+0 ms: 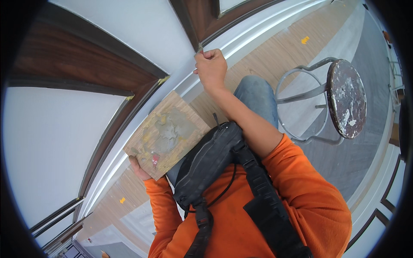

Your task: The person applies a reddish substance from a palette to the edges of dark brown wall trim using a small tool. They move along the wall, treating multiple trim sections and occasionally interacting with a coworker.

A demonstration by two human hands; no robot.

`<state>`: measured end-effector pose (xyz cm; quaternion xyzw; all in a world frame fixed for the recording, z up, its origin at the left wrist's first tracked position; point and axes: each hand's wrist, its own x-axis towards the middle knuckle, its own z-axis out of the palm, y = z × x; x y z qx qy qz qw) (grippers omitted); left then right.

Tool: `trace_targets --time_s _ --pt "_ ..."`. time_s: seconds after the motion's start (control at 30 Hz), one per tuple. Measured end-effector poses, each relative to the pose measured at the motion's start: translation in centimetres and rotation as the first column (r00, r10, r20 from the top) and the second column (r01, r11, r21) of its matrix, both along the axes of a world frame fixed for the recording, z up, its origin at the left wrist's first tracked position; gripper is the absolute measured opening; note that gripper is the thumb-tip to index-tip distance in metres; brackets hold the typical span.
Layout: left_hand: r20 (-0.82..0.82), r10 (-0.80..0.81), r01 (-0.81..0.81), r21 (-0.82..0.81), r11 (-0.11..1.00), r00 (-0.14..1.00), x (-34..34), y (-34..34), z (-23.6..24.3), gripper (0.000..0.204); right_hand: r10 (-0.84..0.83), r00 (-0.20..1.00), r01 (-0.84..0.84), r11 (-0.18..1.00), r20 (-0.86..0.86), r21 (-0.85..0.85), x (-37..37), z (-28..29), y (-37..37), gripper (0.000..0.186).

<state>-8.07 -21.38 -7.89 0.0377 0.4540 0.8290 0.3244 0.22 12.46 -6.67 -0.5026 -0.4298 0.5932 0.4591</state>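
Note:
My left hand (138, 168) grips the lower left edge of a square wooden board (189, 122), which I hold tilted in front of me. Grey putty (170, 131) is spread over the board's middle, with yellowish smears around it. A small red-and-white piece (155, 160) lies near its lower edge. Up by the wall, my right hand (211, 69) is closed round a small putty knife (200, 49), most of which the fingers hide. Its tip is at the lower corner of a dark wood frame (195, 26), just above the white baseboard.
A metal stool (346, 99) with a paint-spattered round seat stands to my right. Another dark frame (81, 56) has yellowish filler (162, 80) at its corners. Yellow arrow stickers (305, 40) mark the wood-look floor. A black bag (211, 161) is strapped across my front.

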Motion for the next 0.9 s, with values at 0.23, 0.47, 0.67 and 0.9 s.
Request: trace_targets --time_s 0.23,0.47,0.67,0.9 --pt "0.039 -0.001 0.001 0.012 1.0 0.999 -0.5 -0.7 -0.9 0.066 -0.081 0.986 0.058 0.986 0.146 0.156 0.9 -1.0 -0.2 0.018" --pt "0.038 -0.001 0.0 0.016 1.0 0.999 -0.4 -0.1 -0.5 0.069 -0.001 0.999 -0.006 0.979 0.032 0.204 0.0 -0.9 -0.5 0.018" --pt "0.032 -0.024 0.023 0.022 0.999 0.999 -0.8 -0.7 -1.1 0.071 -0.175 0.976 0.131 0.948 0.132 0.29 1.5 -1.3 1.0 0.015" --pt "0.043 -0.031 0.028 0.054 0.998 0.999 -0.5 -0.4 -0.8 0.071 0.056 0.998 -0.059 0.98 0.02 0.192 2.3 -1.1 -1.1 0.014"
